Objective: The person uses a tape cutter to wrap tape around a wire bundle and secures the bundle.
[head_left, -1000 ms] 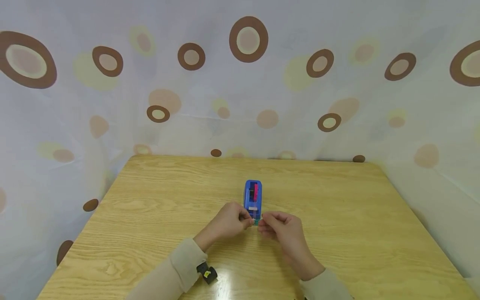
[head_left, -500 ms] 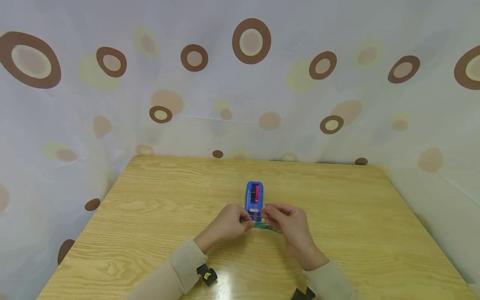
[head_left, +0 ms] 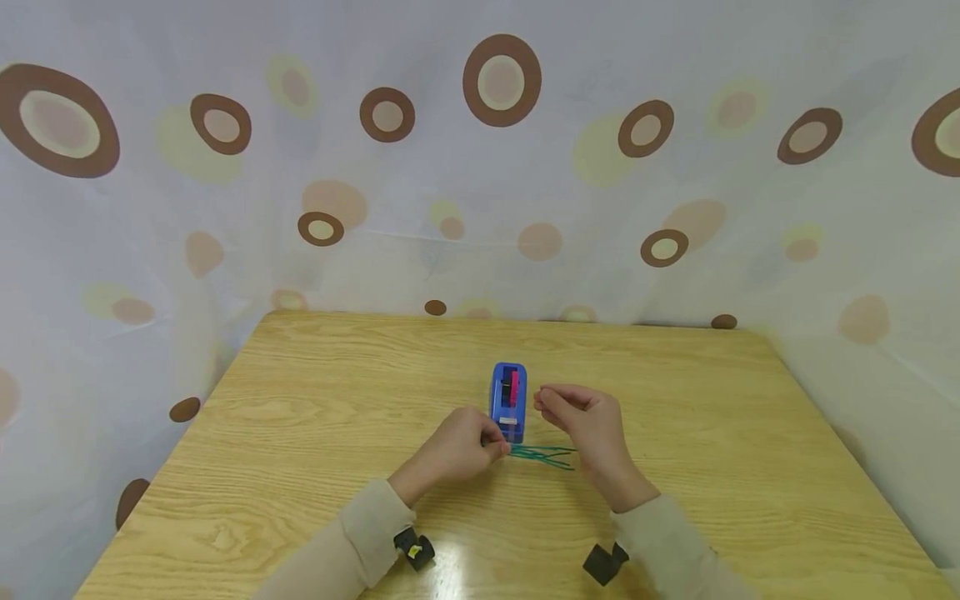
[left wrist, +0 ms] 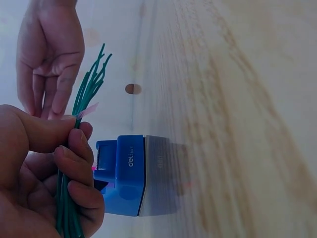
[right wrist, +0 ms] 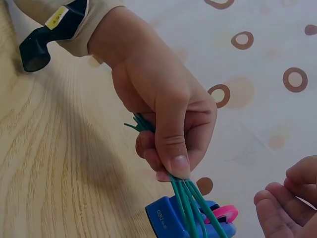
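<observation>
My left hand (head_left: 463, 443) pinches a bundle of thin green strands (head_left: 543, 454) between thumb and curled fingers; the ends fan out to the right in the head view. A short strip of clear tape (left wrist: 89, 110) sticks out from the bundle just above the left thumb. My right hand (head_left: 588, 429) is raised to the right of the dispenser, apart from the strands, its fingers loosely bent with nothing seen between them. Just beyond the left fingertips stands a blue tape dispenser (head_left: 498, 400) with a pink-cored roll (head_left: 513, 388).
The wooden table (head_left: 337, 367) runs back to a pale curtain (head_left: 420, 183) with brown circles. Black wrist cameras, one on the left sleeve (head_left: 415, 548) and one on the right (head_left: 603, 564), hang close over the tabletop.
My right hand has drawn away from the bundle, upward and to the right, uncovering the green strand ends. The left hand and tape dispenser have stayed in place.
</observation>
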### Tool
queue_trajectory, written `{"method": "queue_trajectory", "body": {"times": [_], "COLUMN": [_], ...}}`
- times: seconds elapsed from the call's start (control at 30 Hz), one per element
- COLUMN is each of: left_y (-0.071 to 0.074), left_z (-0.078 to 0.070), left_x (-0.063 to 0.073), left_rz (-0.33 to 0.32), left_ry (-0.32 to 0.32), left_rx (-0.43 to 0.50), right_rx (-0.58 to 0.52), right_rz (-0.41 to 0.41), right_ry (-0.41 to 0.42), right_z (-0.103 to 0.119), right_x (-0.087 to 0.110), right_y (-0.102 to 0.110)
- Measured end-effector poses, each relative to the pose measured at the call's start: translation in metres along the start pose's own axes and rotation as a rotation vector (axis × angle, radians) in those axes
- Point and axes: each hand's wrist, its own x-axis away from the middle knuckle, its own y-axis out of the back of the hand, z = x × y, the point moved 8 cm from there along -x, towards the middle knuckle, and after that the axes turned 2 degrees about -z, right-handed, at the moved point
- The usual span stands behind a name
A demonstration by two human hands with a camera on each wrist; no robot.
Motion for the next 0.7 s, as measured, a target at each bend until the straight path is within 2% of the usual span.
{"method": "queue_trajectory", "body": {"times": [0.17, 0.5, 0.7], "left_y": [0.0, 0.001, 0.002], "left_z": [-0.002, -0.005, -0.006], "left_x": [0.0, -0.001, -0.001], "left_rz": [0.002, 0.011, 0.004], "left_ry": [0.001, -0.021, -0.034], "left_rx": [-0.005, -0.028, -0.024], "right_rx": [0.033, 0.194, 0.255], "right_rz": [0.037, 0.231, 0.296], "right_ry": [-0.024, -0.034, -0.039], "right_z": [-0.004, -0.013, -0.019], "right_x": [-0.004, -0.004, -0.004], "right_y": [0.0, -0.011, -0.014]}}
